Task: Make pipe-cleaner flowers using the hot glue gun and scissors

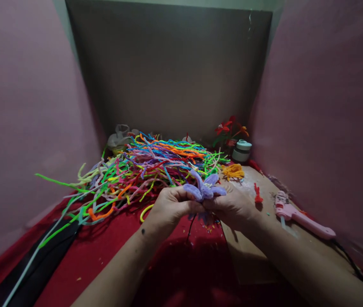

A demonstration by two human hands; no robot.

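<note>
My left hand and my right hand meet over the red cloth, both closed around the base of a purple pipe-cleaner flower. Its fuzzy petals stick up between the two hands, with a pale centre. A thin dark stem or wire hangs down below the hands. Just beyond them lies a big heap of pipe cleaners in many colours.
A pink glue gun lies on brown cardboard at the right, with a small red piece and an orange bundle nearby. A white round container and red flowers stand at the back. Pink walls close both sides.
</note>
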